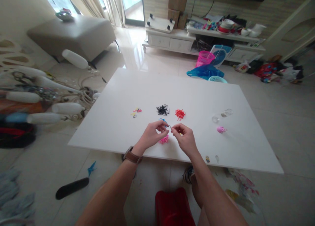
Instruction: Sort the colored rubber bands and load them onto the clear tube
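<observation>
Over the near middle of the white table (197, 91), a small black rubber band (169, 126) spans the fingertips of both hands. My right hand (183, 135) pinches one end between thumb and finger. At the other end, the forefinger tip of my left hand (154, 132) is on the band, its thumb slightly apart below. Pink bands (163, 139) lie beneath my hands, and blue bands (162, 120) show partly behind the left fingers. Beyond are a heap of black bands (162, 110) and a heap of red bands (180, 114). Yellow pieces are mostly hidden by my right hand.
A few mixed bands (136, 112) lie to the left. On the right are a clear container (226, 112), a round clear piece (215, 119) and a pink object (221, 129). Two small items lie near the front edge. A red stool (173, 208) stands below me.
</observation>
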`<state>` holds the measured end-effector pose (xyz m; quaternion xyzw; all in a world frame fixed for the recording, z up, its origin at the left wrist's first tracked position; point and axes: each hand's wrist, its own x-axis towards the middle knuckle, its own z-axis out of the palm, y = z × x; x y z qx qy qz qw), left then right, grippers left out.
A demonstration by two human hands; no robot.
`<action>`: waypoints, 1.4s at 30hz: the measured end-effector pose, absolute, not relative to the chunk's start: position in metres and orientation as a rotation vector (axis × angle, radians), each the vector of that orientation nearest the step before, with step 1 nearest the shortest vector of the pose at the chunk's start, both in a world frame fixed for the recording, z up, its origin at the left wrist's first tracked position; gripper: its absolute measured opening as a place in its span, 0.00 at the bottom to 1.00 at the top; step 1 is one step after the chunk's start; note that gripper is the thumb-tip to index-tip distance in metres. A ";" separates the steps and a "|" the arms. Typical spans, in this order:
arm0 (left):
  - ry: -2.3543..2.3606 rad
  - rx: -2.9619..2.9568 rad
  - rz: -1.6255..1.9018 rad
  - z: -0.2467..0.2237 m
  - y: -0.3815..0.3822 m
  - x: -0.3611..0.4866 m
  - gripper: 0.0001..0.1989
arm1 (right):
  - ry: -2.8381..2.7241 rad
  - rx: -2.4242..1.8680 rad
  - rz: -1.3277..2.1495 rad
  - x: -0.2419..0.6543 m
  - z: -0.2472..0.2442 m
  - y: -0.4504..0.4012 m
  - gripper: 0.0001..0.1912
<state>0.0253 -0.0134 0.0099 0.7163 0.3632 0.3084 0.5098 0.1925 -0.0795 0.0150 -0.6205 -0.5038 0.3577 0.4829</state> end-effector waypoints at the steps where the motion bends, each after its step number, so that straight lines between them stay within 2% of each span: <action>1: 0.881 1.722 0.746 0.010 -0.013 0.025 0.09 | -1.227 -1.512 0.871 0.193 0.015 -0.080 0.08; 8: 0.905 1.756 0.750 0.017 -0.010 0.024 0.05 | -1.227 -1.526 0.872 0.196 0.017 -0.081 0.08; 24: 1.022 1.604 0.869 0.016 0.001 0.009 0.06 | -1.043 -1.602 0.704 0.206 0.015 -0.079 0.10; 32: 0.979 1.647 0.804 0.011 -0.010 0.022 0.07 | -1.136 -1.577 0.769 0.187 0.016 -0.080 0.09; 42: 1.376 1.637 0.752 -0.045 0.012 -0.003 0.13 | -1.356 -1.575 0.793 0.189 0.017 -0.081 0.04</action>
